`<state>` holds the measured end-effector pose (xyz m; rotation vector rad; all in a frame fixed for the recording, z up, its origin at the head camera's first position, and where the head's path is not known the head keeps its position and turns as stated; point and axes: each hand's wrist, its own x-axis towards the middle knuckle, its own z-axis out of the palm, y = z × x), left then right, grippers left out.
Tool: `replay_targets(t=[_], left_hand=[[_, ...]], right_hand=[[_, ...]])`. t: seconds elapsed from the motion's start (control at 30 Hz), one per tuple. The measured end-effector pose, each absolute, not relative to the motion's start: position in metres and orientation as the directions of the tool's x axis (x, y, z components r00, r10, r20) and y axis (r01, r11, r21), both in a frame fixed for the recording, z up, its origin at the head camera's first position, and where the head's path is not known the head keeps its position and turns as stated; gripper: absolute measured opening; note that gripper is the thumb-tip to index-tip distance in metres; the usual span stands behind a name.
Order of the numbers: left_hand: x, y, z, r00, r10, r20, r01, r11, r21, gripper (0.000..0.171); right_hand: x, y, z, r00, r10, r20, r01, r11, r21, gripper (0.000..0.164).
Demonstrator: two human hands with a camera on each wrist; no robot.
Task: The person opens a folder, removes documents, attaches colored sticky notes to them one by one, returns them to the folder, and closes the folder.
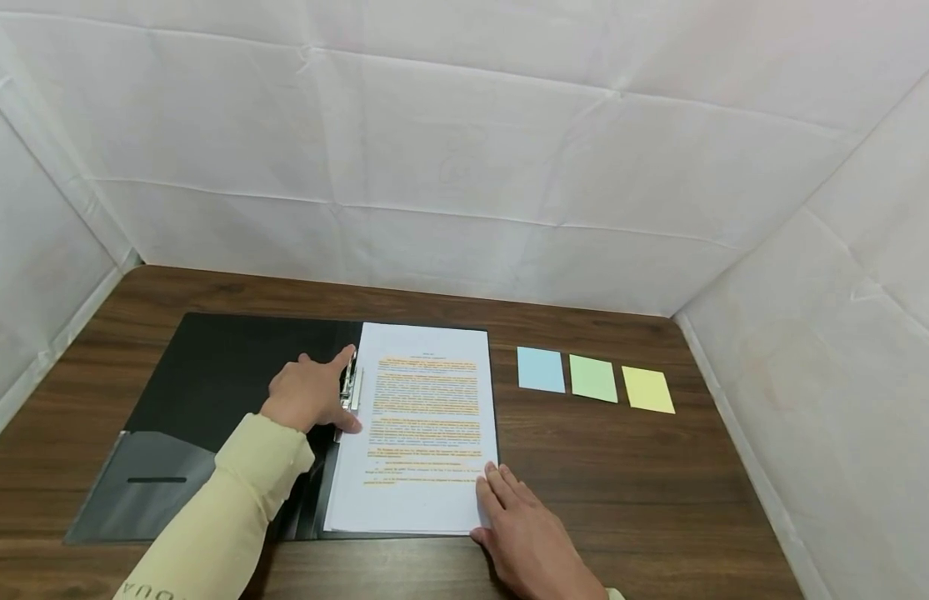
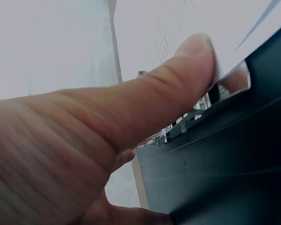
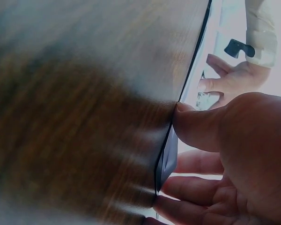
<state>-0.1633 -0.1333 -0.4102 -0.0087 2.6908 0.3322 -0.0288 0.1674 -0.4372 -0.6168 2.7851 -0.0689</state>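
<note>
An open black folder (image 1: 239, 367) lies flat, with a stack of printed sheets (image 1: 415, 509) on its right half. Orange highlighting covers much of the top sheet's text. My left hand (image 1: 307, 396) is over the metal clip (image 1: 350, 387) at the sheets' left edge, its index finger stretched to the clip's upper end. In the left wrist view, the straight thumb (image 2: 164, 91) touches the paper's edge beside the clip. At the lower right corner of the sheets rests my right hand (image 1: 524, 533), fingers extended along the edge. The right wrist view shows its fingertips (image 3: 182, 107) against the folder's border.
Blue (image 1: 541, 369), green (image 1: 593, 378) and yellow sticky notes (image 1: 647, 390) lie in a row right of the folder. A grey translucent pocket (image 1: 145, 492) is on the folder's left cover. White sheeting (image 1: 464, 150) encloses the wooden table (image 1: 621, 500).
</note>
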Motion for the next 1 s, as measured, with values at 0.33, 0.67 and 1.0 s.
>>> replay_targets(t=[0.33, 0.67, 1.0], left_hand=[[-0.166, -0.133, -0.407, -0.895, 0.043, -0.444, -0.064, 0.972, 0.224, 0.118], [-0.167, -0.136, -0.404, -0.901, 0.042, -0.431, -0.064, 0.972, 0.227, 0.118], [-0.168, -0.128, -0.408, -0.899, 0.061, -0.434, -0.054, 0.967, 0.247, 0.117]], right_hand=[[-0.03, 0.166, -0.432, -0.858, -0.412, -0.307, -0.395, 0.911, -0.118, 0.061], [-0.074, 0.157, -0.399, -0.861, -0.465, -0.206, -0.421, 0.879, -0.223, 0.056], [-0.124, 0.121, -0.422, -0.831, -0.491, -0.262, -0.44, 0.867, -0.233, 0.091]])
